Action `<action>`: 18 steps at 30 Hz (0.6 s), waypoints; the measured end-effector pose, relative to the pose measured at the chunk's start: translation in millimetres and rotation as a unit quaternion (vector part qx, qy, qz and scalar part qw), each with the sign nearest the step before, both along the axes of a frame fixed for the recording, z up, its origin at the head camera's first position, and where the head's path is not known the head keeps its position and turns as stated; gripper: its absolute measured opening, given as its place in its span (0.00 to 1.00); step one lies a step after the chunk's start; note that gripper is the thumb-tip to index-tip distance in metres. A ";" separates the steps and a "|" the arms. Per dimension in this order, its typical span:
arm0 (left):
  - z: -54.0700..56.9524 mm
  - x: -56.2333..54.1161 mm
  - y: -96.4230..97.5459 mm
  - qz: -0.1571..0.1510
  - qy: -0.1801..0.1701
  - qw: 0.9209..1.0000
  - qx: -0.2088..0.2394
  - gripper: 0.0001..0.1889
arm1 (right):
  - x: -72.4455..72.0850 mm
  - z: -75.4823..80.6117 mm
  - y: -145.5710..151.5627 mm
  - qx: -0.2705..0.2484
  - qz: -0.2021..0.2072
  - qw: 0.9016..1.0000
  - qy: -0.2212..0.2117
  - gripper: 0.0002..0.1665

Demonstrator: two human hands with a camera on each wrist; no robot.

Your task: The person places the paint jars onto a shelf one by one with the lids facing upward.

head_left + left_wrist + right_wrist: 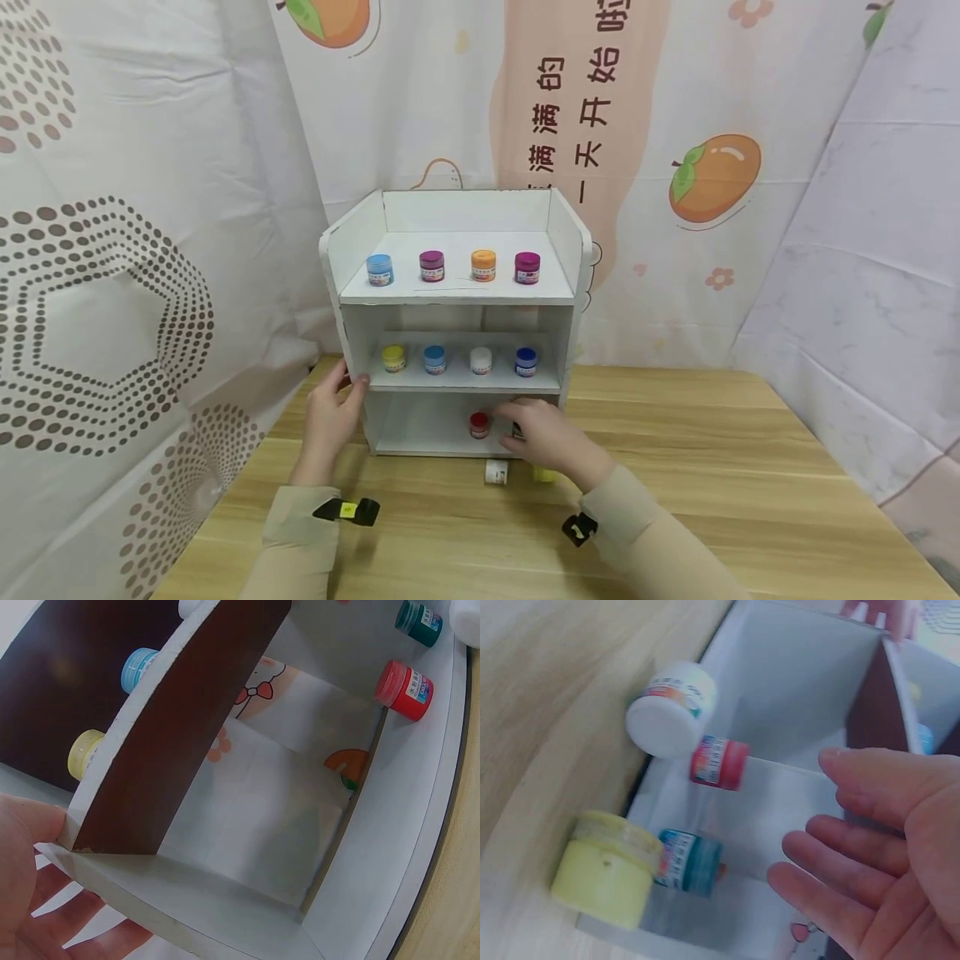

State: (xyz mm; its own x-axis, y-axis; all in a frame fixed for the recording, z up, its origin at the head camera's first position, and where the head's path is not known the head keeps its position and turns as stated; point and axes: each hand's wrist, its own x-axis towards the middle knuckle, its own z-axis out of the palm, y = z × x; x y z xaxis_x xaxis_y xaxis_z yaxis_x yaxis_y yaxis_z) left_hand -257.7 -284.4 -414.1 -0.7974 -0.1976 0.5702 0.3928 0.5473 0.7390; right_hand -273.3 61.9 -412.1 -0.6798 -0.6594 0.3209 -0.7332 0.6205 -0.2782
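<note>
A white shelf unit stands on the table. My left hand grips its left side panel, the thumb at the front edge and the fingers along the outside. In front of the bottom tier, my right hand hovers with its fingers loosely extended and nothing between them. The right wrist view shows it close to a green paint jar and a red paint jar, both on the bottom tier. A white paint jar and a yellow paint jar are on the table before the shelf.
Several paint jars line the top tier, among them an orange jar. The middle tier carries another row, with a dark blue jar at its right end. The wooden table extends right of the shelf. Printed cloth hangs behind.
</note>
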 end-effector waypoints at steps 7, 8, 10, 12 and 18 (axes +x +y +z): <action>-0.7 1.6 -0.9 -0.001 -0.008 1.000 0.004 0.24 | 12.2 14.2 21.7 -0.032 0.023 0.999 0.028 0.19; -1.0 1.3 -1.3 -0.001 -0.007 1.000 0.003 0.24 | 14.1 16.6 24.7 -0.035 0.020 0.999 0.028 0.19; -1.2 0.9 -1.6 -0.001 -0.005 1.000 0.002 0.24 | 16.7 19.3 30.6 -0.043 0.018 0.998 0.031 0.20; -1.5 0.4 -1.8 -0.001 -0.003 1.000 0.001 0.24 | 20.0 21.5 36.2 -0.056 0.016 0.998 0.032 0.20; -0.9 0.4 -0.7 -0.003 -0.005 1.000 0.001 0.24 | 30.8 22.6 54.5 -0.109 0.015 0.994 0.022 0.20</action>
